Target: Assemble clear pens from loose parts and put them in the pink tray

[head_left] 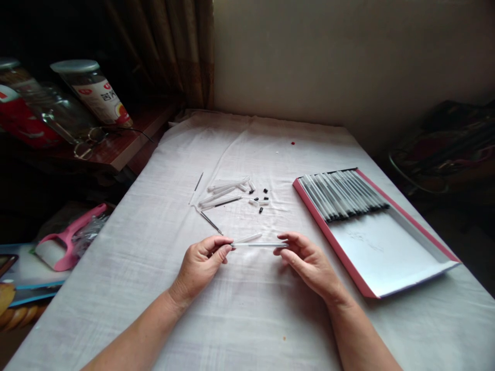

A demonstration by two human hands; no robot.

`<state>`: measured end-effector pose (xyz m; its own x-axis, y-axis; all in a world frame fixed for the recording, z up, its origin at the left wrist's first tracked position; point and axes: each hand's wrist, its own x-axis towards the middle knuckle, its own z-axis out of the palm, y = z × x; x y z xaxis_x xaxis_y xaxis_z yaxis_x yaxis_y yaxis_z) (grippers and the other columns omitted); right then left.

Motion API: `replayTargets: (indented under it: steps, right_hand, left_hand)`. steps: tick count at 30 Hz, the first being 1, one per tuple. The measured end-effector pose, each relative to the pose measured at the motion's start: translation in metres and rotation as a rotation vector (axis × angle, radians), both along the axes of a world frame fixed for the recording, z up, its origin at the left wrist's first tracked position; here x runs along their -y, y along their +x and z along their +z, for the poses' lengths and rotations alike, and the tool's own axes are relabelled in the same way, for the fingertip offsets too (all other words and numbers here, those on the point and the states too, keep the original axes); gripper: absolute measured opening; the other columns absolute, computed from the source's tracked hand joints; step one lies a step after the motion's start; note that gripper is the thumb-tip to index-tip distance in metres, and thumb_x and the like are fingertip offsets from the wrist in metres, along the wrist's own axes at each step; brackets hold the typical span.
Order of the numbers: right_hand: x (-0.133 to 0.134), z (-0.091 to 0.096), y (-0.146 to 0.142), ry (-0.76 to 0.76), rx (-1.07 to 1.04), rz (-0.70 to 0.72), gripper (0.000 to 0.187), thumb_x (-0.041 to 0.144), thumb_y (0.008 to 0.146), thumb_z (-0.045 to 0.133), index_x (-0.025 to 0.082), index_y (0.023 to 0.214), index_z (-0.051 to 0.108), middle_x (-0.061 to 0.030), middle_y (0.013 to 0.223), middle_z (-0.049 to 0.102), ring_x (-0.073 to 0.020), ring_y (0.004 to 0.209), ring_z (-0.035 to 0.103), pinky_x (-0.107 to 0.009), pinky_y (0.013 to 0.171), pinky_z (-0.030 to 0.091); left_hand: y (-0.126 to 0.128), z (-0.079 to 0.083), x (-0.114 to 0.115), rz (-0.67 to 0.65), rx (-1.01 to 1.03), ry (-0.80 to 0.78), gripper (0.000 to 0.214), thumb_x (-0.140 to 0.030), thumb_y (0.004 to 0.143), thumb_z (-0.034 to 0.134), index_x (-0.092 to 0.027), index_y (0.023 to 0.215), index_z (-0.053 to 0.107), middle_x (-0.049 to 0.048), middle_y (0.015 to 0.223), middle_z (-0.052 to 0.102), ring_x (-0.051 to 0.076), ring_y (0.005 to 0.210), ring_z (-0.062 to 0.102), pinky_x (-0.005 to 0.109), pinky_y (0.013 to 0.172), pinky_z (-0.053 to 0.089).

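Observation:
A slim translucent pen lies level between my two hands, just above the white cloth. My left hand pinches its left end between thumb and fingers. At the other end, the thumb and fingers of my right hand close around the pen's tip. Right behind this pen is a clear tube, its left end near my left fingers; whether they touch it I cannot tell. Farther back lie several clear pen barrels, dark-inked refills, small black plugs and clear caps.
On the right, a pink-edged box tray holds a row of assembled pens. A wooden shelf on the left carries jars and eyeglasses. Below it is a pink-handled roller. A wall stands behind the table.

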<state>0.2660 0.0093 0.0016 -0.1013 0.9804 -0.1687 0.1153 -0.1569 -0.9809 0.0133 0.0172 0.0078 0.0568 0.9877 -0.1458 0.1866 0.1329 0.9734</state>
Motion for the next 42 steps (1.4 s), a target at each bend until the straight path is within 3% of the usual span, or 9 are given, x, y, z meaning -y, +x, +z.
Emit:
replayTargets:
  steps: [4, 9, 14, 19, 26, 29, 31, 36, 42]
  right_hand:
    - [0.000, 0.002, -0.001, 0.010, 0.066, 0.008, 0.029, 0.047, 0.081, 0.062, 0.018, 0.085, 0.062, -0.0038, 0.068, 0.069, -0.0126, 0.057, 0.059, -0.024, 0.054, 0.047]
    - [0.000, 0.003, -0.002, 0.005, 0.028, 0.002, 0.037, 0.048, 0.077, 0.067, 0.019, 0.099, 0.061, -0.0047, 0.074, 0.071, -0.0141, 0.059, 0.061, -0.024, 0.054, 0.047]
    - [0.000, -0.001, -0.002, 0.054, 0.069, 0.001, 0.031, 0.048, 0.085, 0.058, 0.018, 0.081, 0.063, -0.0043, 0.067, 0.069, -0.0116, 0.055, 0.057, -0.023, 0.054, 0.046]
    - [-0.002, 0.001, -0.006, 0.028, 0.008, -0.050, 0.038, 0.049, 0.075, 0.067, 0.018, 0.097, 0.065, -0.0051, 0.073, 0.072, -0.0143, 0.059, 0.062, -0.024, 0.053, 0.048]
    - [-0.003, 0.008, -0.010, 0.062, 0.097, -0.064, 0.044, 0.056, 0.080, 0.059, 0.017, 0.061, 0.062, -0.0048, 0.058, 0.067, -0.0132, 0.052, 0.058, -0.024, 0.053, 0.047]
    - [-0.004, 0.007, -0.014, 0.051, 0.120, -0.158, 0.052, 0.061, 0.079, 0.057, 0.017, 0.052, 0.059, -0.0048, 0.049, 0.062, -0.0136, 0.047, 0.055, -0.025, 0.051, 0.045]
    - [-0.004, 0.006, -0.015, 0.031, 0.073, -0.221, 0.050, 0.063, 0.076, 0.060, 0.017, 0.055, 0.062, -0.0046, 0.050, 0.063, -0.0131, 0.046, 0.054, -0.024, 0.048, 0.043]
    - [-0.005, 0.000, -0.011, -0.046, -0.187, -0.196, 0.045, 0.050, 0.065, 0.077, 0.017, 0.095, 0.070, -0.0041, 0.062, 0.067, -0.0147, 0.058, 0.059, -0.021, 0.044, 0.035]
    - [-0.006, -0.002, -0.019, 0.000, -0.332, -0.299, 0.034, 0.045, 0.065, 0.078, 0.017, 0.079, 0.067, -0.0025, 0.062, 0.065, -0.0090, 0.049, 0.047, -0.020, 0.041, 0.029]
  left_hand:
    - [0.000, 0.000, 0.000, -0.003, 0.001, 0.006, 0.022, -0.035, 0.076, 0.067, -0.017, 0.087, 0.073, 0.0026, 0.069, 0.068, 0.011, 0.057, 0.058, 0.021, 0.055, 0.048]
    - [0.000, 0.001, 0.001, -0.003, 0.001, 0.006, 0.022, -0.035, 0.076, 0.067, -0.017, 0.086, 0.073, 0.0025, 0.068, 0.068, 0.011, 0.057, 0.058, 0.021, 0.055, 0.049]
    - [0.001, 0.003, 0.001, 0.007, 0.003, 0.004, 0.022, -0.035, 0.075, 0.067, -0.017, 0.085, 0.074, 0.0030, 0.070, 0.070, 0.011, 0.056, 0.059, 0.021, 0.055, 0.049]
    - [0.002, 0.004, -0.001, 0.020, 0.031, -0.007, 0.023, -0.035, 0.073, 0.068, -0.016, 0.084, 0.073, 0.0043, 0.072, 0.072, 0.012, 0.055, 0.060, 0.022, 0.055, 0.050]
    - [0.001, -0.001, 0.001, -0.014, 0.011, 0.048, 0.019, -0.032, 0.074, 0.068, -0.017, 0.084, 0.074, 0.0035, 0.070, 0.072, 0.013, 0.057, 0.061, 0.022, 0.056, 0.050]
    - [0.002, -0.003, 0.003, -0.026, -0.057, 0.118, 0.017, -0.031, 0.074, 0.069, -0.018, 0.083, 0.075, 0.0020, 0.064, 0.069, 0.013, 0.057, 0.061, 0.021, 0.056, 0.048]
    - [0.002, -0.003, 0.002, -0.032, -0.072, 0.133, 0.017, -0.031, 0.074, 0.069, -0.017, 0.082, 0.075, 0.0018, 0.062, 0.068, 0.013, 0.057, 0.061, 0.021, 0.055, 0.048]
    - [0.004, 0.000, 0.000, -0.032, 0.001, 0.057, 0.022, -0.035, 0.074, 0.067, -0.016, 0.083, 0.074, 0.0041, 0.069, 0.072, 0.014, 0.059, 0.063, 0.023, 0.058, 0.051]
    - [0.006, -0.005, 0.002, -0.021, -0.129, 0.209, 0.020, -0.034, 0.076, 0.067, -0.018, 0.084, 0.075, 0.0051, 0.073, 0.073, 0.017, 0.063, 0.065, 0.025, 0.059, 0.051]
